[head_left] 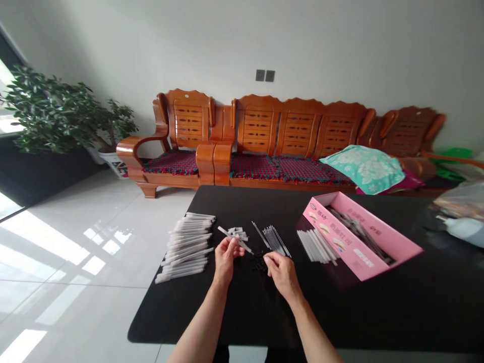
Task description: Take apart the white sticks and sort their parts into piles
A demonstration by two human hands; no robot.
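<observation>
A slim white pen barrel [244, 245] slants between the thumb and fingers of my left hand [226, 256]. My right hand [282, 272] is closed in a pinch beside a heap of small black plugs [258, 263]; whatever its fingertips hold is too small to make out. Just beyond my left hand lie short white pieces [239, 233]. Thin grey rods like pen refills [275, 239] lie in a bunch past my right hand. To the left, a long stack of white pens [189, 247] is lined up, with dark ends at the right.
On the black table [378, 312], more white tubes [316, 246] lie against a pink box [350, 239] containing dark grey sticks. At the right edge is a plastic bag [463, 201]. A wooden sofa [257, 131] stands behind the table, and a potted plant [60, 111] at left.
</observation>
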